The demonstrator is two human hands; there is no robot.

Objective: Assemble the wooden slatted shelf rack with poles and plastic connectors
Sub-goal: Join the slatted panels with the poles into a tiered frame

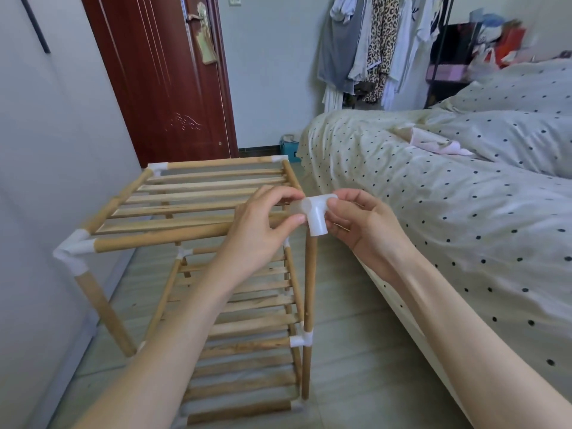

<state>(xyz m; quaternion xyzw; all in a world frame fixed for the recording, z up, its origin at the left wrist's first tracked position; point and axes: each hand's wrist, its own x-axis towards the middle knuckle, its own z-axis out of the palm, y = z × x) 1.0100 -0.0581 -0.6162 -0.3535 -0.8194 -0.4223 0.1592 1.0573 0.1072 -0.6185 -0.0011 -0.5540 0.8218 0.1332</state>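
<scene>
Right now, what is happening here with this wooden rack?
A person is putting together a wooden slatted rack on the floor beside a bed. Both hands hold a white plastic connector at the rack's near right top corner: the left hand pinches it from the left, the right hand from the right. It sits just above the upright pole, apparently not yet pushed on.

A dotted bed (464, 181), red door (161, 82), perhaps hanging clothes (371, 51).

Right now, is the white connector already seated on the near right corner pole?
No, both the left hand and right hand hold the white connector just above the upright pole.
</scene>
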